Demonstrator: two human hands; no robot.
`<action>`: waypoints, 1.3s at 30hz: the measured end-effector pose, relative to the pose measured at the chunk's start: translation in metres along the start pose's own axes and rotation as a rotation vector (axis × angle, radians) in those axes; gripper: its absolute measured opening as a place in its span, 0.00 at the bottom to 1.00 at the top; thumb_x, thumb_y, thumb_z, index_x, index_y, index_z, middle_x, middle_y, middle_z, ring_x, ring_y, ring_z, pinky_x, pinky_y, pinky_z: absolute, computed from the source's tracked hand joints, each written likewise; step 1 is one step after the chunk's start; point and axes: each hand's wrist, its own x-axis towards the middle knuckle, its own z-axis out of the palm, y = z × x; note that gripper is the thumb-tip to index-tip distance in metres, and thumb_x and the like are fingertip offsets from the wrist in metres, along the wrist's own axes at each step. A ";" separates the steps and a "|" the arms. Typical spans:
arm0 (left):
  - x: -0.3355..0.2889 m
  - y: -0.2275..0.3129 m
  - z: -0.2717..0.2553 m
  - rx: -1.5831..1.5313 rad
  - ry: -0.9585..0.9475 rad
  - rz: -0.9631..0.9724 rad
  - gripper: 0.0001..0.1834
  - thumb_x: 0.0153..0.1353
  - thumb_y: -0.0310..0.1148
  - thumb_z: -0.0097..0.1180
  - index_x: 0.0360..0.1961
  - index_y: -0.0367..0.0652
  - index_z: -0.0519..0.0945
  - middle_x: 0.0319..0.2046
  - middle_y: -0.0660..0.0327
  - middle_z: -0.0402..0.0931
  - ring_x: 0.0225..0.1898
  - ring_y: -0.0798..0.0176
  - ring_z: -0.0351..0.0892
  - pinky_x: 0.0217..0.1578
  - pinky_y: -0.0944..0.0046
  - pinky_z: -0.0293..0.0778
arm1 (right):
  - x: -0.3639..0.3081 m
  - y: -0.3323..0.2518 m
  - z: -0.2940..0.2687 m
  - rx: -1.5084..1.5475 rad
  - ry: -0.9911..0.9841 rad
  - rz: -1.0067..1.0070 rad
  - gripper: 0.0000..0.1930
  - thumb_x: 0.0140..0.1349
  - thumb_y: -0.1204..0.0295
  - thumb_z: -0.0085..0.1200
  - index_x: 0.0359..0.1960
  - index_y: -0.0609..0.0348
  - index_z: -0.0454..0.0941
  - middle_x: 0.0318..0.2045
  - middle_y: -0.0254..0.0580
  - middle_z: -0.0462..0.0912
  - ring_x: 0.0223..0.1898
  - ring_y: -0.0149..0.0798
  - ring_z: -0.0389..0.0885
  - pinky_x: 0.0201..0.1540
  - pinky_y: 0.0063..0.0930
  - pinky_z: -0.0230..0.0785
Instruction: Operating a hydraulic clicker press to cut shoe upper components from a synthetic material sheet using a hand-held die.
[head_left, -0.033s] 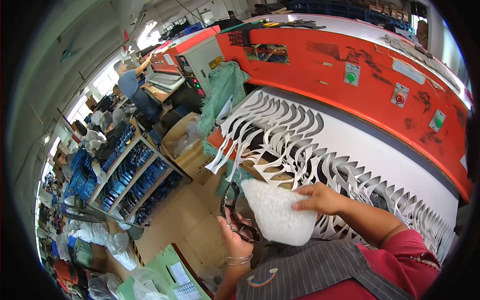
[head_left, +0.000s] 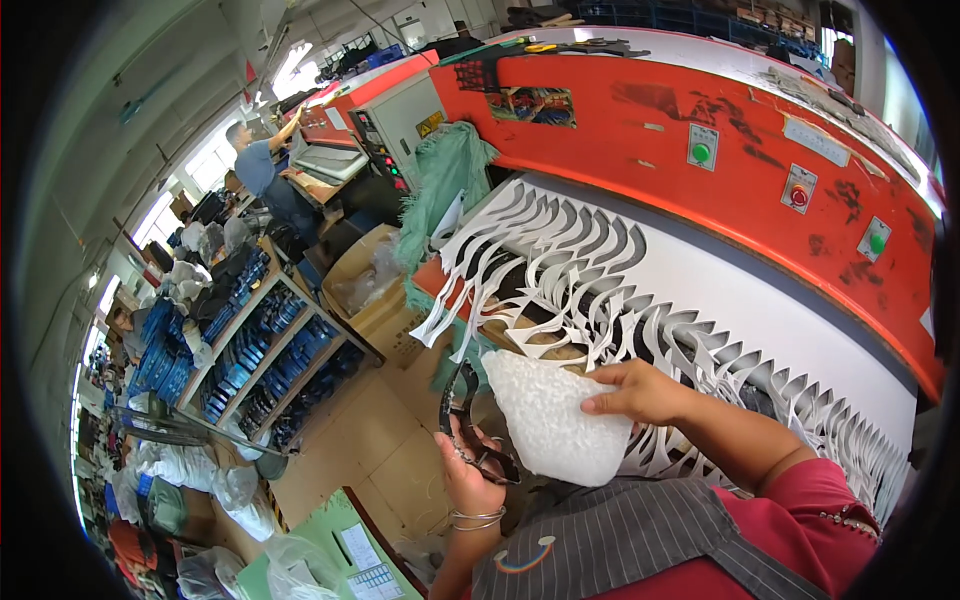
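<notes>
Between the thumb and fingers of my right hand [head_left: 645,393] is the edge of a white, roughly four-sided piece of textured sheet [head_left: 555,425]. It is held up in front of my apron, its surface looking pebbled. My left hand [head_left: 472,482] grips a dark, thin-walled curved metal frame [head_left: 447,408], which looks like a cutting die, just left of the sheet. Part of the frame and the left fingers overlap each other. Beyond both hands, white cut strips [head_left: 600,290] with curved gaps lie over the machine's white bed [head_left: 700,275].
A red machine [head_left: 620,120] with green and red buttons spans the far side. Green netting [head_left: 440,180] hangs at its left end. To the left stand a cardboard box [head_left: 350,275], a rack of blue items [head_left: 265,350] and a green table [head_left: 330,545]. Another person [head_left: 262,170] works farther back.
The white sheet has risen very slightly and tilted a little in my right hand. My left hand and the dark frame stay nearly still.
</notes>
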 end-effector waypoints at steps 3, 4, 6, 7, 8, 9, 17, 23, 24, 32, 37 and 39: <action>-0.007 -0.009 0.021 0.680 0.305 0.192 0.26 0.71 0.49 0.39 0.48 0.33 0.73 0.34 0.62 0.73 0.32 0.68 0.70 0.34 0.64 0.68 | 0.005 -0.011 0.011 -0.025 0.027 -0.059 0.26 0.58 0.59 0.62 0.56 0.60 0.75 0.25 0.34 0.81 0.17 0.24 0.72 0.18 0.20 0.66; -0.007 -0.007 0.024 0.684 0.302 0.189 0.26 0.71 0.49 0.39 0.48 0.33 0.73 0.34 0.62 0.73 0.32 0.68 0.70 0.34 0.64 0.68 | 0.009 -0.012 0.014 -0.038 0.004 -0.056 0.28 0.58 0.59 0.62 0.57 0.60 0.74 0.24 0.34 0.80 0.16 0.24 0.71 0.18 0.20 0.65; -0.004 0.000 0.027 0.966 0.224 0.248 0.22 0.72 0.44 0.39 0.46 0.32 0.73 0.35 0.59 0.73 0.34 0.68 0.71 0.35 0.65 0.67 | 0.012 -0.015 0.019 -0.047 -0.021 -0.051 0.29 0.59 0.59 0.61 0.59 0.60 0.72 0.22 0.34 0.79 0.16 0.24 0.70 0.18 0.21 0.65; -0.002 0.007 0.025 1.006 0.206 0.244 0.20 0.71 0.41 0.42 0.48 0.31 0.72 0.36 0.57 0.75 0.35 0.65 0.72 0.37 0.63 0.68 | 0.013 -0.018 0.024 -0.113 -0.041 -0.065 0.30 0.59 0.58 0.60 0.59 0.61 0.71 0.21 0.36 0.78 0.15 0.25 0.70 0.19 0.21 0.65; 0.001 0.010 0.021 1.011 0.214 0.241 0.20 0.71 0.41 0.42 0.48 0.31 0.72 0.36 0.57 0.75 0.35 0.65 0.72 0.37 0.63 0.68 | 0.013 -0.021 0.027 -0.178 -0.060 -0.079 0.31 0.59 0.57 0.60 0.60 0.62 0.70 0.20 0.38 0.78 0.15 0.26 0.70 0.19 0.21 0.65; 0.006 0.010 0.015 1.103 0.191 0.329 0.21 0.71 0.41 0.42 0.49 0.30 0.72 0.34 0.59 0.74 0.33 0.65 0.71 0.35 0.64 0.68 | 0.012 -0.027 0.028 -0.245 -0.108 -0.091 0.33 0.60 0.57 0.59 0.62 0.65 0.66 0.19 0.41 0.77 0.15 0.27 0.71 0.20 0.22 0.66; 0.010 0.015 -0.010 1.150 0.245 0.438 0.23 0.70 0.40 0.44 0.55 0.31 0.70 0.42 0.55 0.77 0.40 0.63 0.75 0.43 0.63 0.71 | 0.020 -0.023 0.033 -0.217 -0.342 0.028 0.34 0.60 0.54 0.59 0.63 0.60 0.66 0.27 0.40 0.81 0.17 0.25 0.74 0.20 0.18 0.69; 0.004 0.000 0.017 1.025 0.055 0.532 0.22 0.70 0.39 0.42 0.52 0.28 0.72 0.41 0.56 0.77 0.39 0.64 0.75 0.41 0.64 0.71 | 0.048 -0.004 0.011 -0.060 -0.198 -0.072 0.24 0.60 0.59 0.58 0.56 0.57 0.76 0.25 0.38 0.81 0.15 0.26 0.73 0.15 0.20 0.67; 0.005 -0.002 0.016 1.023 0.048 0.526 0.22 0.70 0.39 0.42 0.52 0.28 0.72 0.41 0.56 0.77 0.39 0.64 0.75 0.41 0.64 0.71 | 0.049 -0.005 0.008 -0.056 -0.190 -0.069 0.24 0.60 0.59 0.58 0.56 0.57 0.76 0.25 0.38 0.81 0.15 0.26 0.73 0.15 0.20 0.67; 0.022 0.014 0.006 1.027 0.133 0.228 0.25 0.72 0.45 0.37 0.52 0.31 0.72 0.47 0.53 0.75 0.45 0.60 0.75 0.47 0.60 0.72 | 0.046 -0.010 0.009 -0.147 -0.316 -0.053 0.26 0.61 0.61 0.57 0.60 0.56 0.72 0.24 0.37 0.81 0.15 0.26 0.73 0.14 0.19 0.66; 0.034 0.040 -0.005 1.229 0.071 0.042 0.23 0.71 0.44 0.41 0.44 0.32 0.77 0.40 0.59 0.77 0.41 0.67 0.75 0.43 0.65 0.71 | 0.031 0.001 0.015 -0.324 -0.491 -0.060 0.33 0.58 0.57 0.60 0.62 0.61 0.67 0.19 0.35 0.77 0.17 0.26 0.74 0.20 0.23 0.69; 0.027 0.030 0.007 1.118 0.093 0.040 0.22 0.71 0.44 0.42 0.40 0.33 0.77 0.34 0.63 0.74 0.35 0.69 0.70 0.37 0.66 0.67 | 0.033 0.005 0.010 -0.284 -0.469 -0.049 0.33 0.57 0.56 0.61 0.61 0.62 0.69 0.18 0.33 0.77 0.17 0.25 0.73 0.19 0.22 0.67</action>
